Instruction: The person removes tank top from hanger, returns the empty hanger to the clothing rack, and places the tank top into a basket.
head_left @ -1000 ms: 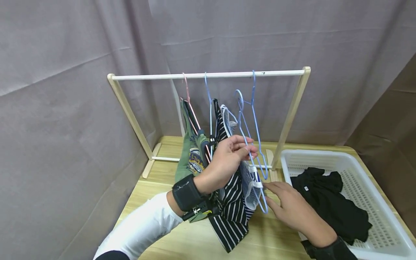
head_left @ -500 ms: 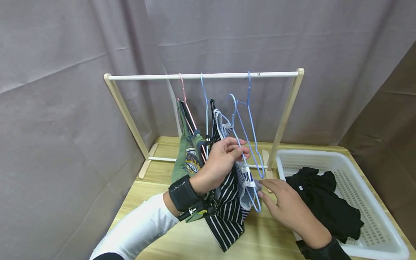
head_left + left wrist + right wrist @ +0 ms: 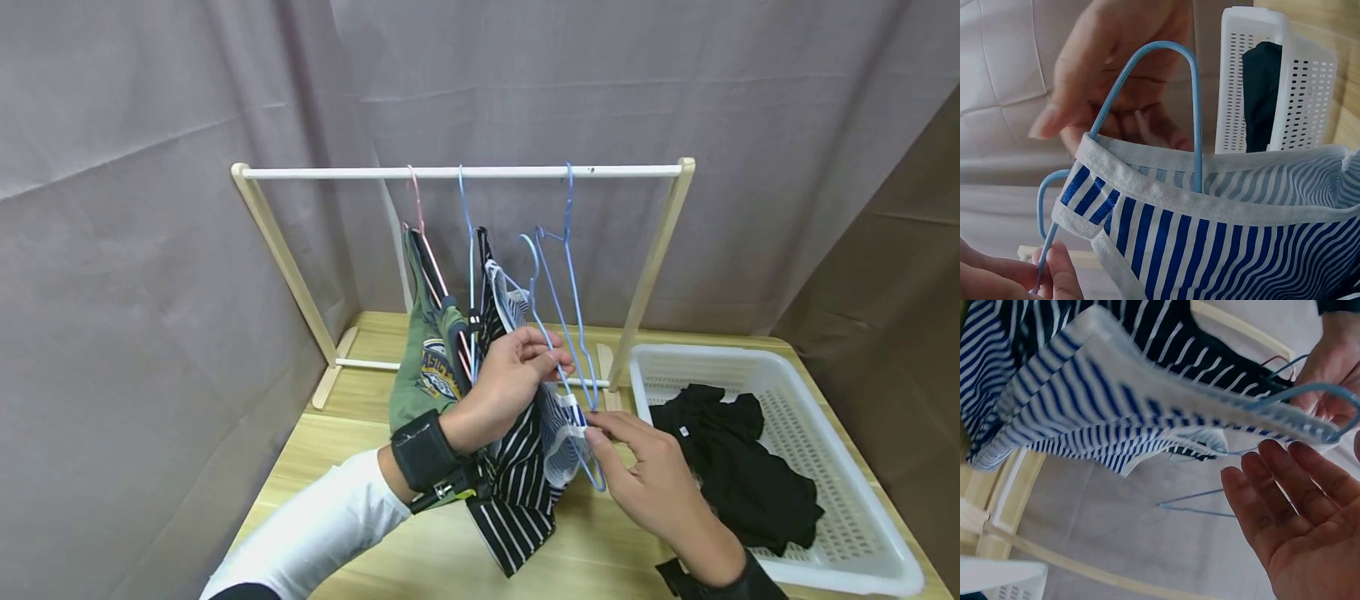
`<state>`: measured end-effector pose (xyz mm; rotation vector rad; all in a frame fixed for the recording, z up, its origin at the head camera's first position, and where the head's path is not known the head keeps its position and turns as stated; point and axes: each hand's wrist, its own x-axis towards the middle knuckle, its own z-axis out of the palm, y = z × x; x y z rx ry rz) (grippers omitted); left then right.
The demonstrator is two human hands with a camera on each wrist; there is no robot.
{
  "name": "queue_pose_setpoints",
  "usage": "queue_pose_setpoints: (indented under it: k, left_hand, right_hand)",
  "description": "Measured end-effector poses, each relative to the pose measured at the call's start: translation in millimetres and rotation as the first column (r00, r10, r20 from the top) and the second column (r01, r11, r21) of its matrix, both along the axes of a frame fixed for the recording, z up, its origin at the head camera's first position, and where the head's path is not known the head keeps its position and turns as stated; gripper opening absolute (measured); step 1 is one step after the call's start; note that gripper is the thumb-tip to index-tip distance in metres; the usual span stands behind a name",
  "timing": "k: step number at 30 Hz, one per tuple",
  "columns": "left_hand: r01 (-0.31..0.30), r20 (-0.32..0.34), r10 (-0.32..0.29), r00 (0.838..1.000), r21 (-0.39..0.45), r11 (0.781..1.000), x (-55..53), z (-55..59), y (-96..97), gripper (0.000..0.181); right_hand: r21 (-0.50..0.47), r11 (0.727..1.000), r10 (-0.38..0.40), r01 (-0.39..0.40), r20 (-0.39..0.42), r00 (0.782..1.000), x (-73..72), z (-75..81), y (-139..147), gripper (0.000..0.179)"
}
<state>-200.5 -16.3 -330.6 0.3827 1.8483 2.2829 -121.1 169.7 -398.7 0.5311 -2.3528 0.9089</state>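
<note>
We see the blue-and-white striped top point(image 3: 1172, 240) between both hands, its white-edged strap around a blue hanger point(image 3: 1197, 106) whose rounded end pokes past the cloth. Our left hand point(image 3: 513, 371) pinches the hanger's arm above the strap; our right hand point(image 3: 648, 471), fingers extended and thumb apart, lies just beside the strap, though we cannot tell whether it touches. The hanger's hook sits below the white rail point(image 3: 517, 172), apart from it. A second blue hanger point(image 3: 567, 223) hangs close behind, with a gap before the right post point(image 3: 651, 275); the basket point(image 3: 712, 350) edges near our right hand.
</note>
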Motion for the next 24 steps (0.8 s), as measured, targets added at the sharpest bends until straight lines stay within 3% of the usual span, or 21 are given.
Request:
queue_pose_setpoints:
  k: [9,24]
  left_hand:
    - [0.0,0.018,0.0,1.0,0.0,1.0,1.3,-3.8,1.9,0.013]
    - [-0.018,0.003,0.018,1.0,0.006,1.0,-1.4,0.2,0.9,0.017]
  right_hand:
    - [-0.006,1.0,-0.024,0.024,-0.08,0.997,-5.9,5.3,-11.1,0.015]
    - [0.014,0.999,-0.03,0.032,-0.126,0.992,-2.3,9.2,-8.6,0.01]
